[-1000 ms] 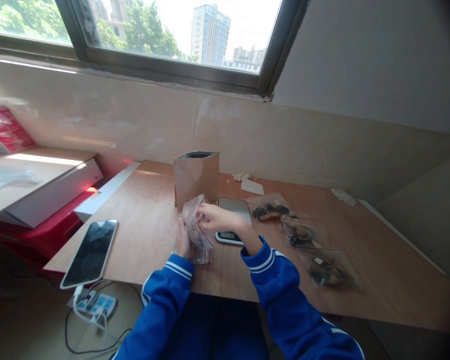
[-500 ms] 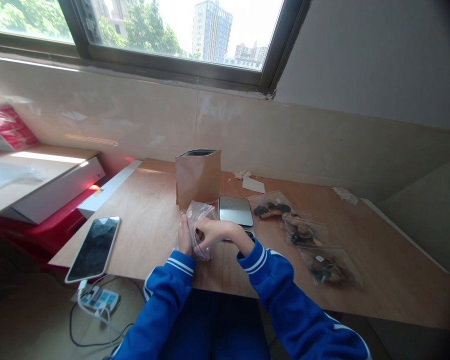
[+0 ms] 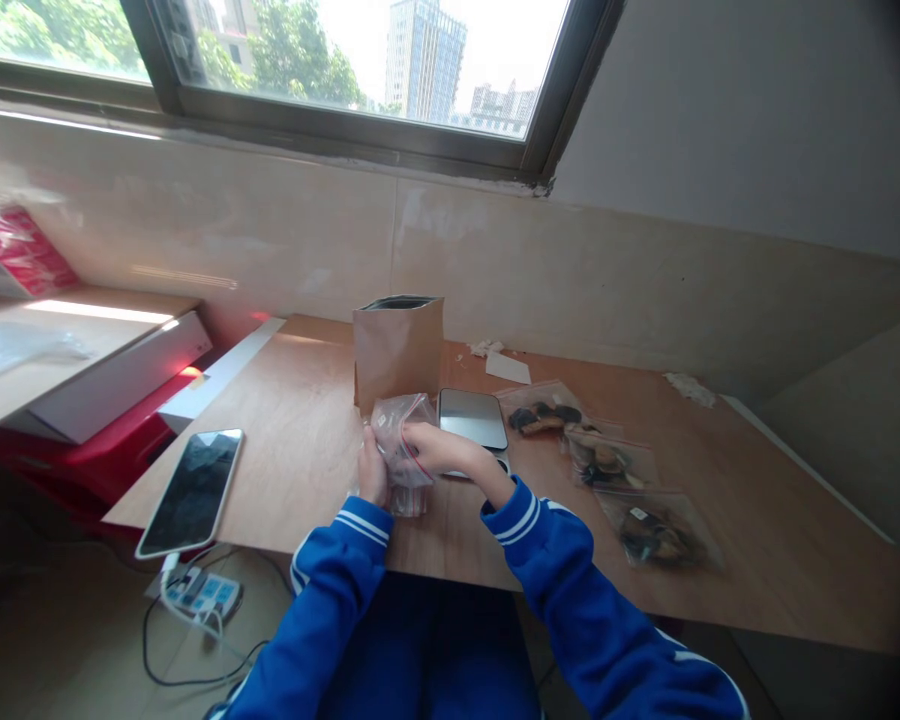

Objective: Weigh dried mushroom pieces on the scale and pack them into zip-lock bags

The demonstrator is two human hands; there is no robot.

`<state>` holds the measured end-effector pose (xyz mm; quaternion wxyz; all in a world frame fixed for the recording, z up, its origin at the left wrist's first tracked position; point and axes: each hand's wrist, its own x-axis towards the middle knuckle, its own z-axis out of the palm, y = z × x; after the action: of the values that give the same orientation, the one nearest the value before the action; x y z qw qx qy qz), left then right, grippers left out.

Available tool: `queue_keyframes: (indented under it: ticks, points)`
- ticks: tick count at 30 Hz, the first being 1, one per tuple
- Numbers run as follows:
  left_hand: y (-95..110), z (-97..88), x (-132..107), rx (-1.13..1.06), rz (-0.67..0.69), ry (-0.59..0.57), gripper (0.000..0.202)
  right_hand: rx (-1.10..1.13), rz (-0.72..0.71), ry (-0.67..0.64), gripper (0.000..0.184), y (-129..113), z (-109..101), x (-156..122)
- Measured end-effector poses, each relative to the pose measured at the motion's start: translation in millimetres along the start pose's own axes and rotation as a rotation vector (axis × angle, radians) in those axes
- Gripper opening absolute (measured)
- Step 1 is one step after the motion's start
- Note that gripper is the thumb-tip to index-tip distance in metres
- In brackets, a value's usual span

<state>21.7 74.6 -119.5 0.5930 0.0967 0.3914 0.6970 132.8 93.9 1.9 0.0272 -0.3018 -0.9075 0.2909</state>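
Observation:
Both my hands hold a small clear zip bag [image 3: 399, 430] with a red seal line, lifted just above the wooden table [image 3: 285, 450]. My left hand [image 3: 372, 475] grips its left side with closed fingers. My right hand [image 3: 435, 447] pinches its upper right edge. More clear bags lie in a small pile [image 3: 409, 503] under the held one. An open brown paper pouch [image 3: 398, 345] stands upright just behind my hands. A small digital scale [image 3: 472, 420] lies right of the held bag, beside my right hand.
Three filled clear bags with dark contents [image 3: 544, 412] [image 3: 611, 463] [image 3: 660, 533] lie in a row right of the scale. A phone [image 3: 192, 490] lies at the table's left front edge, cabled to a power strip [image 3: 202, 592] on the floor. Paper scraps [image 3: 506, 366] sit near the wall.
My right hand has slid from the bag's top down and back up along its edge. The bag has shifted slightly, and the scale's plate now shows more.

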Motion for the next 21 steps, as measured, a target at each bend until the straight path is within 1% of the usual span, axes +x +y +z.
queue_keyframes:
  ticks: [2,4,7,8,10,12,13,14,15,17,19,21]
  points:
    - [-0.3,2.3,-0.5,-0.010,0.008,0.017,0.045,0.027,-0.041,0.095,0.004,7.1,-6.0,-1.7]
    - [-0.2,5.4,-1.8,-0.022,0.030,0.030,0.044,0.100,-0.082,0.193,0.007,13.4,-15.5,-5.1]
    - [1.4,9.4,-5.2,-0.020,0.029,0.027,0.047,0.266,-0.130,0.350,0.012,16.6,-38.3,-9.3]
    - [2.3,10.2,-6.6,-0.012,0.017,0.020,0.049,0.298,-0.142,0.429,0.013,15.7,-48.3,-9.0]
    - [4.1,10.8,-9.3,0.010,-0.003,0.004,0.051,0.300,-0.170,0.659,0.015,11.9,-71.3,-4.0]
    - [5.3,10.5,-11.0,0.042,-0.003,-0.011,0.053,0.241,-0.204,0.908,0.015,8.0,-96.7,8.1]
    - [5.6,10.2,-11.4,0.063,0.002,-0.010,0.054,0.200,-0.218,1.005,0.015,7.2,-109.2,16.5]
    - [5.6,10.1,-11.5,0.083,0.008,-0.002,0.055,0.157,-0.225,1.075,0.015,7.7,-121.1,26.0]
    - [5.5,10.0,-11.4,0.101,0.012,0.003,0.055,0.115,-0.229,1.123,0.016,9.6,-131.6,35.9]
    - [5.1,10.4,-10.9,0.113,0.025,0.012,0.055,0.043,-0.232,1.154,0.016,17.6,-146.7,55.1]
    - [5.1,11.4,-11.0,0.105,0.028,0.008,0.056,-0.004,-0.229,1.101,0.015,28.8,-152.1,69.9]
    - [5.8,12.8,-12.2,0.099,0.024,0.000,0.057,-0.027,-0.229,1.001,0.015,39.3,-148.5,77.8]
